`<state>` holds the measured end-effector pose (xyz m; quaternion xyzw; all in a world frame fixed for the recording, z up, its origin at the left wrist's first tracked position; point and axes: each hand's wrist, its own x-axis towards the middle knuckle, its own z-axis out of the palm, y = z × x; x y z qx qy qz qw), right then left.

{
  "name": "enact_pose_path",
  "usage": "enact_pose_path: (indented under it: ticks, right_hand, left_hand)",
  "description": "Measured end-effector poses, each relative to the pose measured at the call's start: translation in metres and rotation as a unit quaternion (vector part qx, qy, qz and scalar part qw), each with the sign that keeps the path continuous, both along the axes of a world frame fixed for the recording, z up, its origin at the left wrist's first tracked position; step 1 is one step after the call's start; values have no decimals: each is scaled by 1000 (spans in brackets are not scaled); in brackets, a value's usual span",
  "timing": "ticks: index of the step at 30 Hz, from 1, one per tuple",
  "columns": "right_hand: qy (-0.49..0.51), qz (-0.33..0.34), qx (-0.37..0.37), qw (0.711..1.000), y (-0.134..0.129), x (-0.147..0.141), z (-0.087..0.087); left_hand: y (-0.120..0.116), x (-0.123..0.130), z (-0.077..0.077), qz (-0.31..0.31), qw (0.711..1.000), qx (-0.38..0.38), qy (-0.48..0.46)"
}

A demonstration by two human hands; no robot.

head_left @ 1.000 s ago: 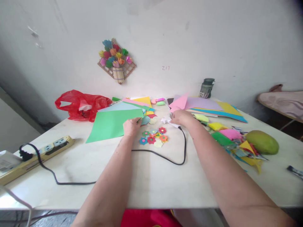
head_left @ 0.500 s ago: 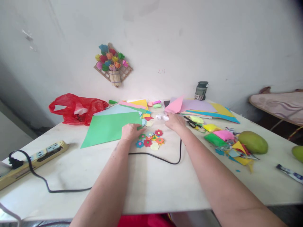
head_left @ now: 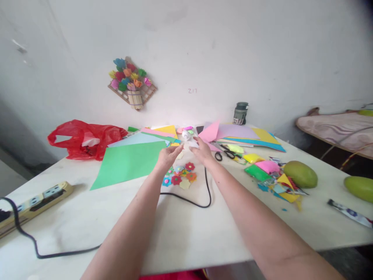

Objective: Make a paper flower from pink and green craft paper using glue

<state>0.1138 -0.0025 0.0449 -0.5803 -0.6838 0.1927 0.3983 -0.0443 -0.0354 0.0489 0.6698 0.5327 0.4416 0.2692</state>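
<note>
My right hand (head_left: 201,151) is closed around a white object (head_left: 190,140), perhaps a piece of clay or a small packet, held over the middle of the table. Just left of it, my left hand (head_left: 169,156) has its fingers apart, with nothing seen in it. Below both hands lies a cluster of small paper flowers (head_left: 176,179) in red, blue, orange and cream. The green sheet (head_left: 125,163) lies left of my left hand. Black scissors (head_left: 229,153) rest to the right of my right hand, beside colored clay packets (head_left: 268,167).
A red plastic bag (head_left: 87,138) is at the back left, a power strip (head_left: 43,202) with a black cord at the left. Stacked colored sheets (head_left: 237,131), green mangoes (head_left: 300,174) and a tube (head_left: 349,214) occupy the right side.
Both hands have come closer together, and the white object is now lifted in my right hand. My left hand has moved off the green sheet's edge. The view has shifted slightly.
</note>
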Motion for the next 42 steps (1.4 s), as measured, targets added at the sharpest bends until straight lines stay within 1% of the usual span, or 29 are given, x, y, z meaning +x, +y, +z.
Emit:
enact_pose_path:
  ticks: [2, 3, 4, 6, 8, 11, 13, 14, 16, 17, 19, 22, 26, 29, 32, 35, 42]
  right_hand:
    - [-17, 15, 13, 1000, -3, -14, -2]
    - [-28, 21, 18, 999, -5, -21, -4]
    - [-37, 21, 25, 999, -7, -27, -5]
    - [-50, 26, 38, 998, -11, -36, -8]
    - [-50, 34, 49, 997, -14, -41, -9]
    - [-33, 71, 73, 994, -13, -38, -6]
    - [-37, 89, 81, 992, -7, -27, -2]
    - [-50, 80, 84, 992, -3, -19, 0]
    - [-91, 13, 90, 992, 8, -1, 2]
    - [-118, -26, 81, 989, 13, 9, 2]
    - [-186, -66, 57, 979, 22, 27, 0]
    - [-268, -98, 7, 959, 30, 45, -5]
    - [-310, -123, -46, 942, 36, 50, -13]
    - [-318, -140, -55, 936, 43, 48, -20]
    - [-318, -149, -41, 936, 49, 48, -24]
    - [-310, -142, -24, 940, 50, 52, -26]
    - [-209, -152, 19, 966, 44, 67, -24]
  left_hand:
    - [1, 14, 1, -76, 989, -37, -124]
    - [1, 19, 1, -96, 978, -56, -178]
    - [2, 24, 1, -99, 967, -79, -223]
    - [5, 31, -1, -75, 945, -115, -297]
    - [8, 33, -2, -35, 929, -127, -344]
    - [11, 32, -4, -4, 919, -111, -378]
    - [14, 29, -5, 8, 912, -100, -398]
    - [15, 28, -6, 18, 906, -97, -412]
    - [18, 26, -7, 33, 894, -95, -438]
    - [20, 25, -8, 31, 890, -94, -445]
    - [22, 25, -9, 5, 889, -91, -449]
    - [23, 26, -13, -42, 892, -86, -442]
    - [19, 30, -17, -77, 890, -94, -439]
    - [16, 32, -17, -79, 888, -90, -444]
    - [14, 32, -16, -79, 890, -89, -440]
    - [13, 31, -17, -71, 896, -90, -428]
    - [13, 27, -18, -73, 921, -62, -377]
